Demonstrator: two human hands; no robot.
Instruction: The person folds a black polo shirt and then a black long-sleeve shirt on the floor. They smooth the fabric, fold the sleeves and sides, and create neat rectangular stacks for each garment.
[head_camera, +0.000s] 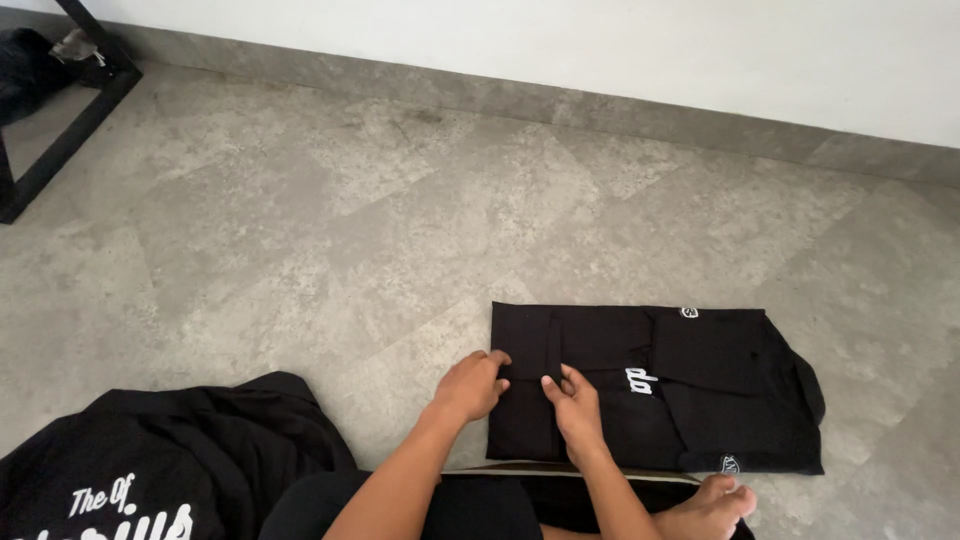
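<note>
**Folded black garment pressed flat on the stone floor**

The folded black garment (655, 390) is laid on the grey stone floor (300, 230), right of centre and near the bottom of the view, just ahead of a bare foot (712, 508). A rough rectangle is formed by it, with the long axis running left to right, roughly parallel to the wall's skirting. Its left edge is straight and squared; its right end is rounded and slightly bunched. Three white marks are seen on the cloth: a small oval patch near the top edge, a short piece of white lettering near the middle, and a small badge at the lower edge towards the right.

Two hands are placed on the garment's left part. The left hand (472, 385) is rested on the left edge, its fingers curled and held close together, with the tips on the cloth. The right hand (575, 405) is set just beside it, palm down, fingers together and pressing on the fabric. Whether any fold is pinched cannot be told.

A second black garment (150, 460) is heaped unfolded at the lower left, with white script printed across it. A black metal frame (70, 120) is stood at the upper left corner, beside the white wall (600, 50).
</note>
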